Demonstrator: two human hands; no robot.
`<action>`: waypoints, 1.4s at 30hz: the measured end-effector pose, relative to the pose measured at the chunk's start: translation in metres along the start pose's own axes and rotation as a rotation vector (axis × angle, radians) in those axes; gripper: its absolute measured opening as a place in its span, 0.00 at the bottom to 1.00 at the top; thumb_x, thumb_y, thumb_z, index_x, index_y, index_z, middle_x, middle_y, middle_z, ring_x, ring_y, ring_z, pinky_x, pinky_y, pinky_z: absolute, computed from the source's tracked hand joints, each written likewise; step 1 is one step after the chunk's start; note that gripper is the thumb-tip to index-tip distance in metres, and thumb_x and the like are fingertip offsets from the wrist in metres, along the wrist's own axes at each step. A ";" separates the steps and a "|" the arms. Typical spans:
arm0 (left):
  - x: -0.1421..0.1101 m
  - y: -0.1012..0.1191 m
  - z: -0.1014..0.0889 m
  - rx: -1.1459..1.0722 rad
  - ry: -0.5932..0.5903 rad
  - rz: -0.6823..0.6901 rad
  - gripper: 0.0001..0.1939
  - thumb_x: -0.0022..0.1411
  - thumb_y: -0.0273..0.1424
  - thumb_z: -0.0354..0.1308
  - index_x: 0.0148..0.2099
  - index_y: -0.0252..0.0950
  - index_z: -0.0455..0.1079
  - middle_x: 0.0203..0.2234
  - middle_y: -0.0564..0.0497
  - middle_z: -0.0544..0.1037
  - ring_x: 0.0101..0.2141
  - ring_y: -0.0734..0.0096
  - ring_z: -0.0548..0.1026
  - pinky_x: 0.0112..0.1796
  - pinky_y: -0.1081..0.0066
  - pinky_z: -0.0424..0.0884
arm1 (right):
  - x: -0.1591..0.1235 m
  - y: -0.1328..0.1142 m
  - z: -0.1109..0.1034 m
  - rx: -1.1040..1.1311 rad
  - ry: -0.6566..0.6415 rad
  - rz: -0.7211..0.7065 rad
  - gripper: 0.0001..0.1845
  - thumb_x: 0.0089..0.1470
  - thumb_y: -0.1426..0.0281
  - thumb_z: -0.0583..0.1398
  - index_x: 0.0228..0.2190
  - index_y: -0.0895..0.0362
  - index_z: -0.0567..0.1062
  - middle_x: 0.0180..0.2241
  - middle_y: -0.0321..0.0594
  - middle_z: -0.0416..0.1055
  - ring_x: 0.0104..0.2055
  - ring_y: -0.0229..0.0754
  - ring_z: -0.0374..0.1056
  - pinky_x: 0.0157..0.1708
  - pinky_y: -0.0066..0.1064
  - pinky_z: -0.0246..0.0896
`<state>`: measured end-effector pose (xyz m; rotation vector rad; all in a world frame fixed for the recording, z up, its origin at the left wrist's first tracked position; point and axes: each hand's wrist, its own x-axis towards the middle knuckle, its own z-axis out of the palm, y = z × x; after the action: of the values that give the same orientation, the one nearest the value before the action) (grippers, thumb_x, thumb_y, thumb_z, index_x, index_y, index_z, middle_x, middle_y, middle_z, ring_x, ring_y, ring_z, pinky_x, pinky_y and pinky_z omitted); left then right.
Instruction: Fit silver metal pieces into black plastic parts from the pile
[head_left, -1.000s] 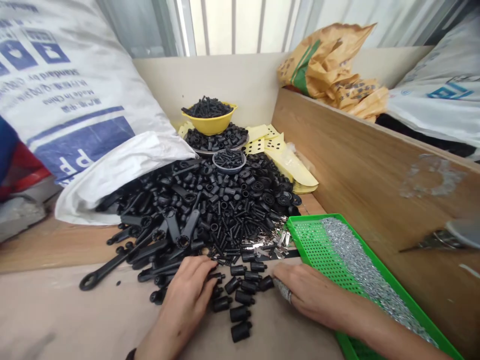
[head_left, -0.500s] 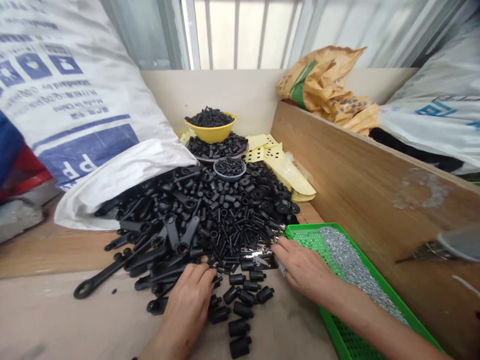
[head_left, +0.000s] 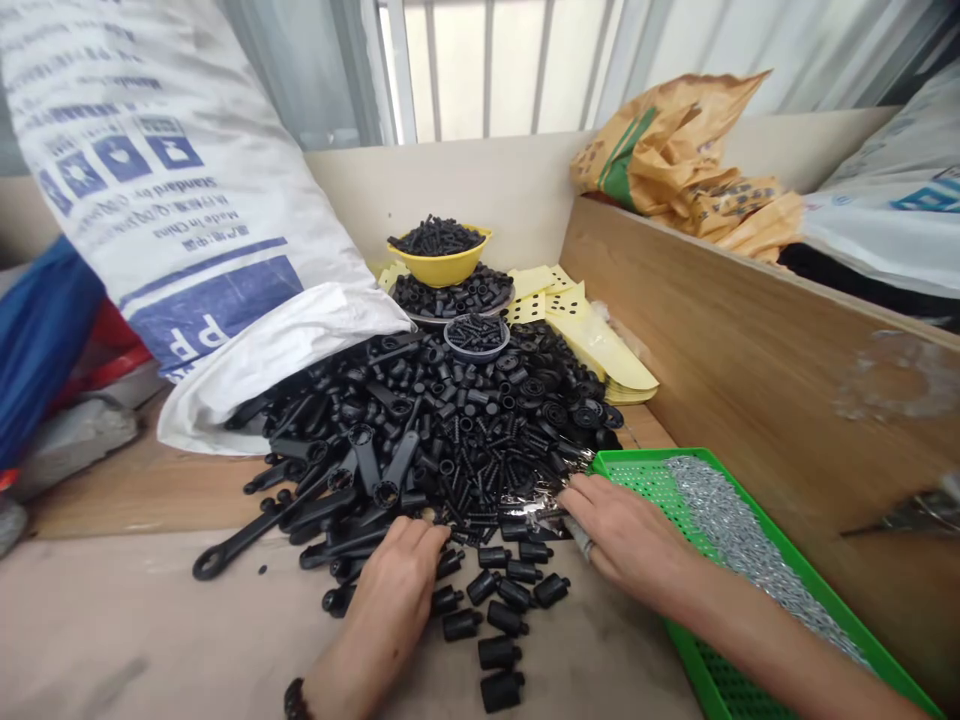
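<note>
My left hand (head_left: 401, 585) rests at the front edge of a heap of black plastic parts (head_left: 390, 420), its fingers curled down and close together. Whatever lies under those fingertips is hidden. Over shiny metal pieces (head_left: 534, 503) at the heap's right edge, my right hand (head_left: 626, 540) has its fingers closed and pointing left. A greyish thing shows under its palm, too unclear to name. Between the hands, several short black cylinders with a narrow tip (head_left: 504, 617) lie on the worktop. Long black handles with ring ends (head_left: 240, 545) stick out at the left.
A green perforated tray (head_left: 679, 640) with small silvery pins (head_left: 739, 530) lies under my right forearm. A yellow bowl (head_left: 439, 268), a small clear bowl (head_left: 477, 354) and yellow cards (head_left: 600, 350) are behind. A white sack (head_left: 247, 200) leans left; a wooden board (head_left: 750, 340) borders the right.
The camera view has turned slightly left, so everything appears further right. Both hands keep nearly the same places by the heap, with only slight finger movement.
</note>
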<state>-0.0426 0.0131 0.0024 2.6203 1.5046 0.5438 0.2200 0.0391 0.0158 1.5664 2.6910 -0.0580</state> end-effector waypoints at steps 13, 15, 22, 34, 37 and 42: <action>0.017 0.041 -0.010 -0.514 0.023 -0.070 0.08 0.62 0.26 0.53 0.34 0.35 0.74 0.26 0.49 0.78 0.29 0.67 0.73 0.31 0.72 0.68 | -0.007 -0.043 -0.012 0.374 0.200 -0.237 0.18 0.35 0.87 0.50 0.29 0.58 0.68 0.30 0.42 0.68 0.33 0.45 0.63 0.33 0.34 0.58; 0.016 0.044 -0.006 -0.662 0.011 -0.213 0.08 0.61 0.27 0.55 0.32 0.35 0.75 0.24 0.51 0.77 0.26 0.69 0.72 0.29 0.74 0.66 | -0.008 -0.043 -0.011 0.431 0.218 -0.237 0.18 0.36 0.86 0.50 0.29 0.57 0.67 0.29 0.42 0.67 0.33 0.45 0.63 0.32 0.34 0.58; 0.014 0.046 0.002 -1.167 -0.049 -0.518 0.12 0.56 0.36 0.57 0.30 0.33 0.74 0.22 0.51 0.76 0.23 0.73 0.67 0.25 0.77 0.61 | -0.008 -0.043 -0.007 0.563 0.313 -0.295 0.14 0.42 0.84 0.48 0.29 0.55 0.64 0.27 0.39 0.66 0.29 0.42 0.63 0.28 0.30 0.58; 0.023 0.038 -0.010 -1.082 -0.129 -0.449 0.13 0.59 0.37 0.55 0.29 0.33 0.72 0.21 0.52 0.75 0.23 0.72 0.69 0.25 0.75 0.63 | -0.005 -0.036 -0.008 0.619 0.186 -0.353 0.05 0.55 0.73 0.52 0.34 0.55 0.67 0.32 0.41 0.70 0.34 0.43 0.66 0.35 0.30 0.62; 0.028 0.020 -0.020 -0.472 0.108 -0.331 0.12 0.59 0.37 0.56 0.39 0.35 0.73 0.29 0.48 0.76 0.31 0.63 0.72 0.32 0.69 0.68 | -0.005 -0.033 -0.009 0.638 0.243 -0.344 0.07 0.57 0.73 0.48 0.32 0.55 0.66 0.29 0.41 0.69 0.31 0.43 0.65 0.31 0.30 0.60; 0.042 -0.009 -0.015 0.259 0.157 -0.236 0.08 0.60 0.27 0.54 0.29 0.34 0.70 0.26 0.46 0.72 0.30 0.57 0.69 0.32 0.61 0.69 | -0.006 -0.034 -0.008 0.598 0.294 -0.334 0.10 0.57 0.74 0.46 0.28 0.55 0.63 0.28 0.41 0.68 0.29 0.42 0.63 0.27 0.30 0.56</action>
<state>-0.0355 0.0515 0.0257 2.5739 2.0252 0.5783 0.1934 0.0179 0.0251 1.2702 3.3592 -0.7594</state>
